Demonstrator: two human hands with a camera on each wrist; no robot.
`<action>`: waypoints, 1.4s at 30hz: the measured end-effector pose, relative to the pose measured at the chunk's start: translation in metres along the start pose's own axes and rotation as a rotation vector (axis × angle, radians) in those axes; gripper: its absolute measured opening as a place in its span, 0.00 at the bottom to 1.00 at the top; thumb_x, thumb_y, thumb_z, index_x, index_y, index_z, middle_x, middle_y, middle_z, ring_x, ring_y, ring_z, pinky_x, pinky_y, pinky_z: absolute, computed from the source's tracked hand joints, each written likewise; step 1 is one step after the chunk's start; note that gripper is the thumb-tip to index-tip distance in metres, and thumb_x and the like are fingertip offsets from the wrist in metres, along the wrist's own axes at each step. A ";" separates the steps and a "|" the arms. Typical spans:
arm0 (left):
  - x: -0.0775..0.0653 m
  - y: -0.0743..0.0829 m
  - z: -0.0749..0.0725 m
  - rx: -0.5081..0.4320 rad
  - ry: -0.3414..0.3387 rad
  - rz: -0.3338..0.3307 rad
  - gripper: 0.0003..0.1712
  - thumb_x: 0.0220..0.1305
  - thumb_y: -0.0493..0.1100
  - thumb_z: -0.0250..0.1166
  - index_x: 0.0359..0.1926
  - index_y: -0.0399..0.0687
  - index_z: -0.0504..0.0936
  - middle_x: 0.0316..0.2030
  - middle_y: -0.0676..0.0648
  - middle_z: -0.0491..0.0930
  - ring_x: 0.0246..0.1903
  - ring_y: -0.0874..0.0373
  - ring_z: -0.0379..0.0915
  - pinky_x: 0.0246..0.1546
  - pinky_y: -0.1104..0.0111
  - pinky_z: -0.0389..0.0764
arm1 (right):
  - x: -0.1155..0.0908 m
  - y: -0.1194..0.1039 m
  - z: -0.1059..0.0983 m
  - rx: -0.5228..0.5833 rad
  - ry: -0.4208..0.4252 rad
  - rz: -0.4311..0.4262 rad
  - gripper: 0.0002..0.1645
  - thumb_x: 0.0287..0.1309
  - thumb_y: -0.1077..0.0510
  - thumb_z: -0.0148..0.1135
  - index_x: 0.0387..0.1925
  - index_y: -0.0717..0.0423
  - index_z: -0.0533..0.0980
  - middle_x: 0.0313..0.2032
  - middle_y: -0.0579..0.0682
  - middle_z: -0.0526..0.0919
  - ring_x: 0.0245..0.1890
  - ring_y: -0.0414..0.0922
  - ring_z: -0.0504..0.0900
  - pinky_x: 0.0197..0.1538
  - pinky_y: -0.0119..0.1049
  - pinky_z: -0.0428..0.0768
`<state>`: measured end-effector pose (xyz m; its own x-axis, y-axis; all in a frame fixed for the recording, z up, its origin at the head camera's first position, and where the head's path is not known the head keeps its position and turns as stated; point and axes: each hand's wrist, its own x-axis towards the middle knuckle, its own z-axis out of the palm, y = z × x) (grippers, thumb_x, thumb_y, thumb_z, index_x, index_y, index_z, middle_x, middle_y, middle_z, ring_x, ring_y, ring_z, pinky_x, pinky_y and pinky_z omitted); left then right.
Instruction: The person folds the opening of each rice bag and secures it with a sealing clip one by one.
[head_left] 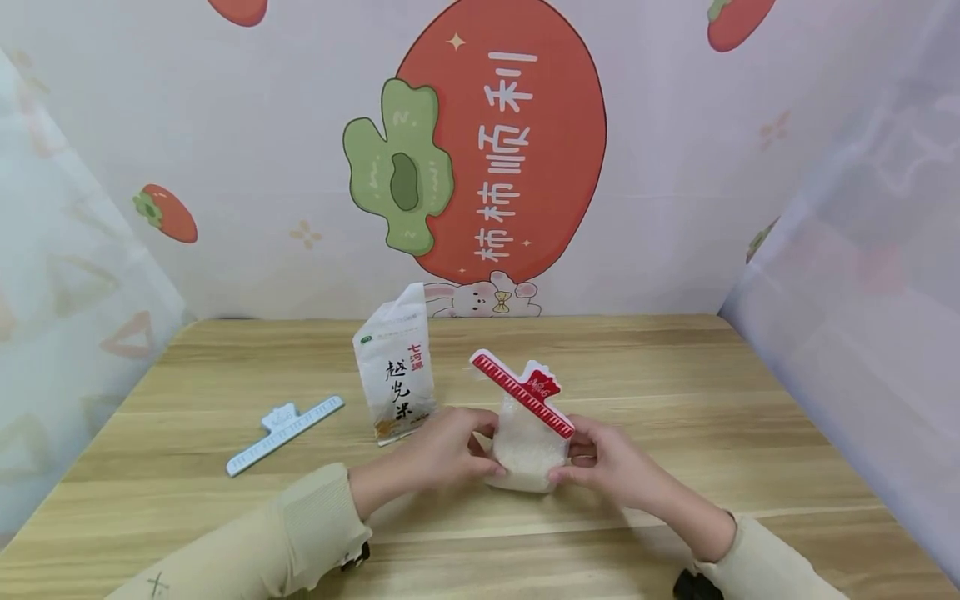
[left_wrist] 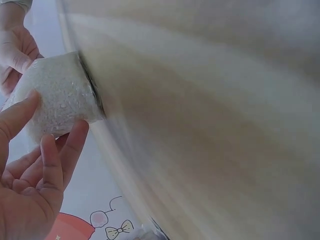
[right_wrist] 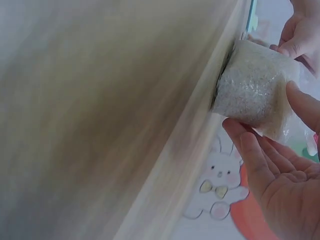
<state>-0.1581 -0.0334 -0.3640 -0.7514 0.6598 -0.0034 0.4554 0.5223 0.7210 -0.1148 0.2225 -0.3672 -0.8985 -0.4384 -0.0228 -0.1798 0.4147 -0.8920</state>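
A clear plastic bag of rice point(head_left: 527, 460) stands near the middle of the wooden table. Across its top runs a red and white bag clip point(head_left: 521, 395), slanting down to the right. My left hand point(head_left: 452, 448) grips the bag's left side between thumb and fingers. On the opposite side my right hand point(head_left: 617, 467) holds it the same way, close below the clip's lower end. Both wrist views show the packed rice point(left_wrist: 62, 92) between the two hands, its base at the tabletop.
A white printed rice packet point(head_left: 395, 371) stands upright behind my left hand. Further left, a light blue bag clip point(head_left: 283, 435) lies on the wooden table point(head_left: 660, 375). A white cloth backdrop with a big persimmon print point(head_left: 555, 167) rises behind the table.
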 end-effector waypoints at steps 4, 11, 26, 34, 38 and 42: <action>0.011 0.002 0.000 0.020 -0.002 0.008 0.24 0.54 0.46 0.77 0.51 0.43 0.83 0.47 0.44 0.87 0.34 0.63 0.84 0.38 0.76 0.81 | 0.003 0.004 -0.008 0.005 0.006 -0.003 0.37 0.53 0.60 0.73 0.59 0.75 0.69 0.49 0.67 0.82 0.48 0.54 0.85 0.48 0.32 0.84; 0.032 0.005 -0.002 0.064 0.014 0.019 0.27 0.53 0.46 0.78 0.52 0.41 0.82 0.48 0.44 0.86 0.42 0.56 0.86 0.40 0.74 0.83 | 0.009 0.011 -0.023 -0.030 0.027 -0.015 0.36 0.54 0.62 0.72 0.60 0.77 0.68 0.48 0.69 0.83 0.47 0.55 0.86 0.48 0.34 0.85; 0.064 0.004 0.004 0.036 0.067 -0.051 0.32 0.52 0.49 0.78 0.56 0.42 0.81 0.52 0.45 0.85 0.48 0.58 0.84 0.57 0.61 0.79 | 0.023 0.031 -0.053 -0.091 0.029 -0.002 0.36 0.58 0.62 0.70 0.62 0.76 0.66 0.53 0.70 0.81 0.52 0.59 0.84 0.52 0.37 0.84; 0.076 0.003 0.004 -0.012 0.077 -0.091 0.31 0.54 0.47 0.77 0.57 0.43 0.80 0.54 0.45 0.84 0.51 0.55 0.83 0.56 0.60 0.80 | 0.033 0.042 -0.064 -0.057 0.002 -0.038 0.35 0.59 0.61 0.69 0.62 0.77 0.66 0.52 0.72 0.81 0.52 0.58 0.84 0.52 0.37 0.84; 0.080 0.003 0.003 -0.026 0.086 -0.112 0.30 0.54 0.47 0.77 0.57 0.44 0.80 0.54 0.46 0.84 0.52 0.54 0.83 0.56 0.59 0.80 | 0.037 0.044 -0.067 -0.063 0.014 -0.035 0.35 0.59 0.62 0.68 0.62 0.77 0.66 0.52 0.72 0.81 0.53 0.59 0.83 0.51 0.36 0.84; 0.085 0.002 0.004 -0.026 0.107 -0.116 0.29 0.54 0.47 0.77 0.57 0.44 0.81 0.53 0.46 0.85 0.51 0.55 0.83 0.56 0.60 0.80 | 0.041 0.045 -0.071 -0.086 0.035 -0.029 0.33 0.59 0.64 0.68 0.61 0.78 0.67 0.52 0.73 0.81 0.53 0.61 0.83 0.51 0.37 0.84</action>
<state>-0.2192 0.0259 -0.3650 -0.8455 0.5338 -0.0149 0.3512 0.5768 0.7375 -0.1886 0.2796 -0.3761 -0.9053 -0.4243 0.0196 -0.2385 0.4696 -0.8501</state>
